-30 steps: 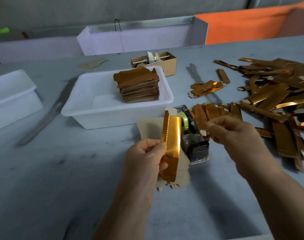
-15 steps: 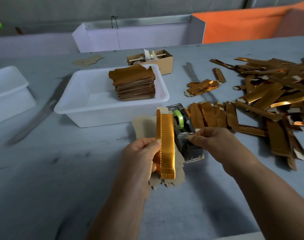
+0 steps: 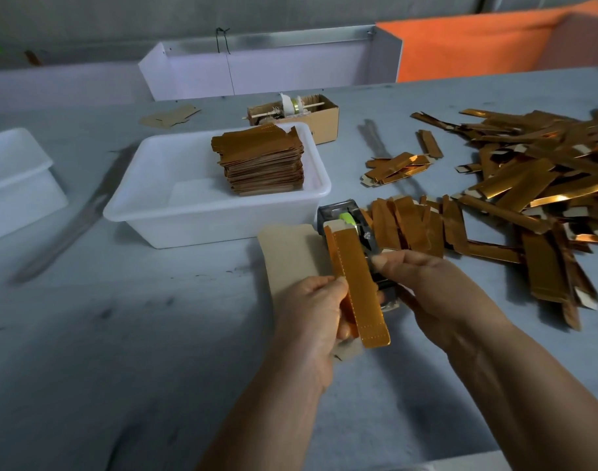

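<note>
1. Gold carton (image 3: 357, 283): long folded foil strip w/ dotted lines along its edges. It's held above the table (image 3: 120, 334), far end tilted over the tape dispenser (image 3: 338, 210), near end toward the person.
2. L hand (image 3: 311, 321): wrapped round the carton's lower half, thumb on its left face, fingers behind it.
3. R hand (image 3: 426, 294): fingers curled, thumb + forefinger tips together right at the carton's right edge, above the dispenser. Can't tell if they pinch anything.
4. Dispenser: dark body w/ green tape roll (image 3: 347, 219) inside. Sits betw. the white tub (image 3: 188, 215) and a row of gold pieces.
5. Brown card sheet (image 3: 290, 253): flat on the table, just beyond the L hand, near the tub's front wall.
6. Stack of flat gold blanks (image 3: 260, 161): in the tub, at its right end.
7. Loose pile of gold sleeves (image 3: 528, 185): spread over the table's right side.
8. Small cardboard box (image 3: 324, 124) behind the tub; 2nd white tub (image 3: 15, 171) at the left edge.
</note>
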### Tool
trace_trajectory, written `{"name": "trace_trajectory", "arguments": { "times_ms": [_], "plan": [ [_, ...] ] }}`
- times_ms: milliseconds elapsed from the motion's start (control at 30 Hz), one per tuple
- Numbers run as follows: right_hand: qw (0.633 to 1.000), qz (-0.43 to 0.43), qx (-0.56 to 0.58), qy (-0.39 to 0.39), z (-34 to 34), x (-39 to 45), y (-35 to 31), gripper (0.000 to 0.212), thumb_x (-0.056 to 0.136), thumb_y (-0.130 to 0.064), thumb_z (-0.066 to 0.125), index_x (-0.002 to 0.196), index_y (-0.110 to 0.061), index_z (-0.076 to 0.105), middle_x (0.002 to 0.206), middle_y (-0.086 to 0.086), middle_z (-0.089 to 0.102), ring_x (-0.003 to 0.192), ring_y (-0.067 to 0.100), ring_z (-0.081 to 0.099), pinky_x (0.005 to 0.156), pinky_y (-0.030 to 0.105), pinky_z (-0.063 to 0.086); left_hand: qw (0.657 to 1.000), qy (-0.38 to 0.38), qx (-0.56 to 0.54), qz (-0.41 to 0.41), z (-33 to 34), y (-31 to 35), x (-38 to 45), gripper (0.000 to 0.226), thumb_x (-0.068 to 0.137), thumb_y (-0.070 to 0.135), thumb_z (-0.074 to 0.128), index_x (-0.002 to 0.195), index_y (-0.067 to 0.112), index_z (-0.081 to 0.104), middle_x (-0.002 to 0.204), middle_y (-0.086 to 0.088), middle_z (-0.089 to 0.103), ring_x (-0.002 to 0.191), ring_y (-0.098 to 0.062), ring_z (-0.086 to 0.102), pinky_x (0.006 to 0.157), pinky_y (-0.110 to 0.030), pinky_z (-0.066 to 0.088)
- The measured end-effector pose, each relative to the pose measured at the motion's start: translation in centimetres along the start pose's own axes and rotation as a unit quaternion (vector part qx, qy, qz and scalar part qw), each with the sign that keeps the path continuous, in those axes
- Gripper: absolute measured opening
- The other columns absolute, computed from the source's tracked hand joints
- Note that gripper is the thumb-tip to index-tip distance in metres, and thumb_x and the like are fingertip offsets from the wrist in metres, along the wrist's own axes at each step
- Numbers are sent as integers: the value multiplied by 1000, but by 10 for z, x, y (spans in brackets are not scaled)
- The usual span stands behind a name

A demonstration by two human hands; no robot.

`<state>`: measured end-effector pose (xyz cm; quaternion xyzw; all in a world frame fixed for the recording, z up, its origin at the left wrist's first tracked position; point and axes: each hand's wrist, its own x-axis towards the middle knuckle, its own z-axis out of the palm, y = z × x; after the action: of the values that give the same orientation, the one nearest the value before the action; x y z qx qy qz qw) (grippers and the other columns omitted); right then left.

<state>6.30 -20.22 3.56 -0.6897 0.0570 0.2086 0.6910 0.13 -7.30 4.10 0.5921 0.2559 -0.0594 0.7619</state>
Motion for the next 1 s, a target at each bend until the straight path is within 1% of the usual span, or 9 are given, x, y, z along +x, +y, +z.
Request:
{"name": "trace_trajectory", "arguments": {
  "times_ms": [67, 167, 267, 400, 533, 600, 700, 833, 1000],
  "plan": [
    [999, 7, 45, -5, -3, -2, -3, 14, 90, -18, 57, 84, -13, 68, 75, 1, 72, 64, 7, 68, 53, 16, 49, 1000, -10, -8, -2, 0, -1, 0, 17, 100, 16, 48, 103, 6, 61, 88, -13, 75, 80, -31, 61, 41, -17, 36],
    [1000, -17, -14, 5, -4, -6, 0, 15, 89, -19, 59, 82, -13, 70, 77, -3, 73, 74, 6, 68, 67, 21, 48, 1000, 5, 17, 0, -1, -3, 0, 15, 98, 18, 52, 100, 8, 63, 74, -6, 71, 47, -11, 48, 49, -22, 38],
    [991, -64, -95, 64, -2, -12, 7, 15, 87, -18, 62, 75, -11, 69, 74, -16, 69, 75, -4, 63, 76, 25, 43, 999, 21, 37, 5, -2, -7, 3, 13, 96, 18, 55, 96, 10, 65, 61, 0, 61, 41, -5, 42, 48, -22, 38],
    [952, -128, -219, 171, 3, -14, 13, 14, 83, -21, 67, 70, -19, 65, 121, -11, 50, 108, 6, 44, 85, 24, 33, 998, 30, 46, 15, -1, -8, 5, 13, 96, 19, 56, 96, 10, 65, 49, 9, 53, 44, -6, 44, 49, -23, 40],
    [936, -153, -260, 182, 4, -16, 18, 14, 83, -21, 67, 70, -18, 65, 125, -10, 49, 93, -4, 44, 59, 0, 32, 998, 25, 53, 18, -2, -8, 5, 16, 96, 20, 56, 100, 8, 66, 52, 8, 54, 43, -6, 45, 48, -22, 40],
    [931, -161, -275, 179, 4, -16, 20, 15, 84, -20, 67, 69, -18, 64, 125, -11, 47, 84, -12, 43, 57, -6, 34, 998, 23, 59, 24, -3, -9, 5, 15, 96, 21, 56, 100, 10, 66, 53, 7, 55, 43, -6, 46, 45, -20, 39],
    [921, -173, -301, 177, 6, -17, 23, 17, 84, -19, 66, 68, -21, 62, 126, -11, 46, 84, -10, 44, 59, 3, 34, 993, 22, 97, 70, -2, -8, 4, 16, 96, 24, 56, 102, 12, 65, 64, 7, 59, 49, -4, 53, 46, -19, 43],
    [929, -162, -284, 175, 7, -18, 26, 16, 84, -20, 66, 69, -21, 62, 124, -12, 47, 98, -4, 39, 65, 6, 27, 980, 20, 133, 148, 0, -6, 4, 12, 96, 26, 54, 101, 18, 63, 90, 1, 73, 84, -18, 71, 79, -45, 59],
    [930, -177, -268, 180, 9, -19, 31, 16, 84, -22, 65, 69, -25, 61, 120, -17, 44, 98, -4, 41, 68, 5, 29, 976, -5, 152, 158, 1, -4, 5, 8, 96, 26, 55, 96, 21, 62, 91, 1, 73, 87, -21, 71, 82, -50, 57]
  ]
}}
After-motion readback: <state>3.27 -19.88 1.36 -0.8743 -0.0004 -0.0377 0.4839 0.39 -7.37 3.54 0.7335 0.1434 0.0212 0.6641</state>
